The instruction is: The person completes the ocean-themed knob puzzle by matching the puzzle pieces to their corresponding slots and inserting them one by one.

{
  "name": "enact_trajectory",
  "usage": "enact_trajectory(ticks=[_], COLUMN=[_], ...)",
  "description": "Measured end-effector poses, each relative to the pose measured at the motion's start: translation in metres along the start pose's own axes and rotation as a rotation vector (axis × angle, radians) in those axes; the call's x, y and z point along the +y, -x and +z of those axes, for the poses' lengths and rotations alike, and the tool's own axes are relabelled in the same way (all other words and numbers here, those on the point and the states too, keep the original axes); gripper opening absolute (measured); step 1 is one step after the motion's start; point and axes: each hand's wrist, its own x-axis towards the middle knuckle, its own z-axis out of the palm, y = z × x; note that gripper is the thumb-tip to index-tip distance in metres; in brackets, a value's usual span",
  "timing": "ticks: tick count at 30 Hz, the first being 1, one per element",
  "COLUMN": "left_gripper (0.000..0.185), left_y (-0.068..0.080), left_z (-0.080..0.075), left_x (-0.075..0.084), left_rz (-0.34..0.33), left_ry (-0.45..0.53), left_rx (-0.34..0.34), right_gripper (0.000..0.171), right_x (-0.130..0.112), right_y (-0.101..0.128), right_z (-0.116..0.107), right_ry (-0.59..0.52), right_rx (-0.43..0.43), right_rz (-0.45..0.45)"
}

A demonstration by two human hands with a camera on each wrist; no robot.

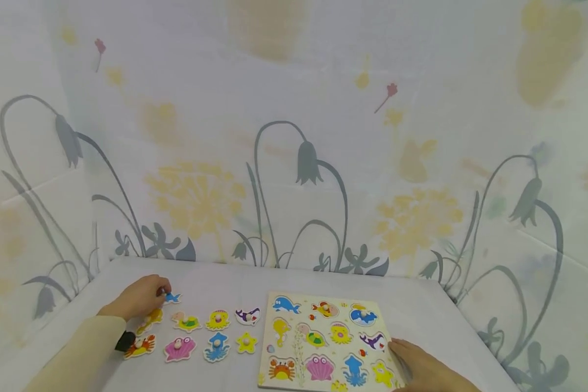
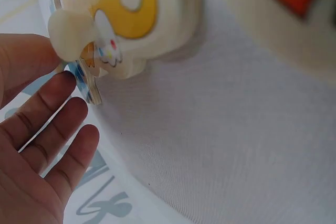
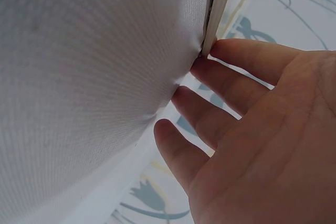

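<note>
At the table's back left, my left hand (image 1: 142, 296) pinches a blue dolphin puzzle piece (image 1: 173, 298) between thumb and index finger; the other fingers (image 2: 71, 166) stand spread. Close beside it lies the yellow seahorse piece (image 2: 139, 6) with its round knob (image 2: 68, 35). My right hand (image 1: 426, 367) rests against the right edge of the wooden puzzle board (image 1: 267, 348), its fingertips (image 3: 181, 95) touching the cloth and the board's side. A knobbed fish piece (image 1: 325, 308) and a knobbed whale piece (image 1: 362, 316) sit in the board's top row.
Left of the board lie loose knobbed pieces: turtle (image 1: 186, 322), octopus (image 1: 218, 320), purple orca (image 1: 247, 316), crab (image 1: 139, 347), shell (image 1: 179, 348), squid (image 1: 216, 348) and starfish (image 1: 246, 343). A white cloth covers the table; a flower-printed curtain (image 1: 294, 218) hangs behind.
</note>
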Motion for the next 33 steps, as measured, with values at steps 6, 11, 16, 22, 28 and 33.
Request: enact_trajectory(ticks=[6, 11, 16, 22, 28, 33], left_gripper=[0.010, 0.011, 0.012, 0.011, 0.008, 0.008], left_y=[-0.002, -0.003, -0.004, -0.005, -0.008, -0.013], left_z=[0.004, 0.005, 0.005, 0.003, -0.003, -0.006], left_x=[-0.003, -0.004, -0.003, -0.002, 0.000, 0.005], left_rz=[-0.015, -0.032, -0.046, -0.071, -0.040, 0.015], left_ry=[0.011, 0.001, 0.004, 0.004, -0.011, -0.038], left_rx=[0.003, -0.001, -0.009, -0.030, -0.003, 0.018], right_gripper=[0.120, 0.118, 0.115, 0.108, 0.105, 0.106], right_x=[-0.002, -0.001, 0.000, 0.004, 0.006, 0.005], right_y=[0.002, 0.001, 0.000, -0.002, -0.001, -0.001], right_z=[0.002, 0.002, 0.002, 0.000, -0.001, -0.002], right_ry=[0.020, 0.007, 0.017, 0.035, 0.040, 0.020], right_rx=[-0.022, -0.019, -0.011, -0.006, 0.006, 0.000], right_rz=[0.056, 0.052, 0.023, -0.083, -0.136, -0.122])
